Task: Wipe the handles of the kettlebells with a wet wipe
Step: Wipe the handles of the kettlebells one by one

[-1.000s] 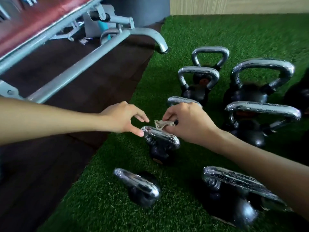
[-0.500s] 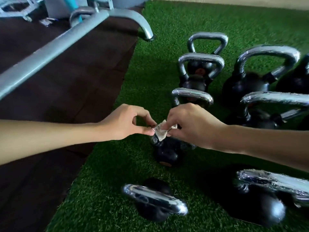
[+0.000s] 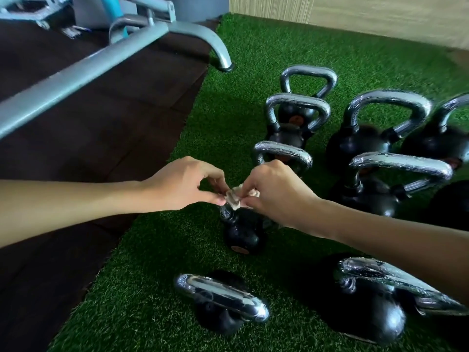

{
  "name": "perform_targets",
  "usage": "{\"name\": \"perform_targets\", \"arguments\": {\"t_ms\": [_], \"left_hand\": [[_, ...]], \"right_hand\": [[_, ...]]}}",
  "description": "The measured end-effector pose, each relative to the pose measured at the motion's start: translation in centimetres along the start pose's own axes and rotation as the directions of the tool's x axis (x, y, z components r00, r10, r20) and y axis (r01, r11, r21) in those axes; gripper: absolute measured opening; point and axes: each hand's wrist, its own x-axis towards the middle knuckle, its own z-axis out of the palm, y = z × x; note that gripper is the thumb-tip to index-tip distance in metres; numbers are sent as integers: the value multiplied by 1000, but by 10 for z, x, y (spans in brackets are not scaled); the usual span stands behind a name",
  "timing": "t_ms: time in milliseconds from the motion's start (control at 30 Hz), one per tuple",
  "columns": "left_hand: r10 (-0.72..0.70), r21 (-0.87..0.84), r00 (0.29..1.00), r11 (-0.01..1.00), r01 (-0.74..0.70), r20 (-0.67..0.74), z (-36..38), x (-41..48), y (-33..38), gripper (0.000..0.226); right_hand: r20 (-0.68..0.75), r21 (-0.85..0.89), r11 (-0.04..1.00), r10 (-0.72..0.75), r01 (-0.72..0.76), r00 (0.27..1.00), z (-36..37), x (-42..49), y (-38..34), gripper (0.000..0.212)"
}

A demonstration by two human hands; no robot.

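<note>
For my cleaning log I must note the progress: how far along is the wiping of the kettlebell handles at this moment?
Probably done: the near-left handle and near-right handle glisten with droplets. In hand: the left hand and right hand pinch the crumpled wet wipe over the small kettlebell. Probably left: the rearmost handle looks dry.

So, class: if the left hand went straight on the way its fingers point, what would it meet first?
The left hand pinches the wipe, so that is first; just beyond it, probably, the right hand.
</note>
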Motion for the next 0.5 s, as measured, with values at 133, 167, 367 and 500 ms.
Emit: {"name": "perform_targets", "arguments": {"t_ms": [133,167,367,500], "left_hand": [[22,-15,1000,1000,-23,-20,6,1,4,14],[24,-13,999,1000,-24,-21,7,2,3,14],[4,54,999,999,-2,-33,6,-1,-3,13],[35,57,997,998,-32,-66,10,-3,-3,15]], "right_hand": [[-37,-28,997,65,-66,997,-3,-33,30,15],[-45,-23,996,79,-81,996,-4,-40,34,15],[-72,20,1000,-8,9,997,0,-23,13,18],[-104,41,994,101,-97,989,-2,-46,29,14]]}}
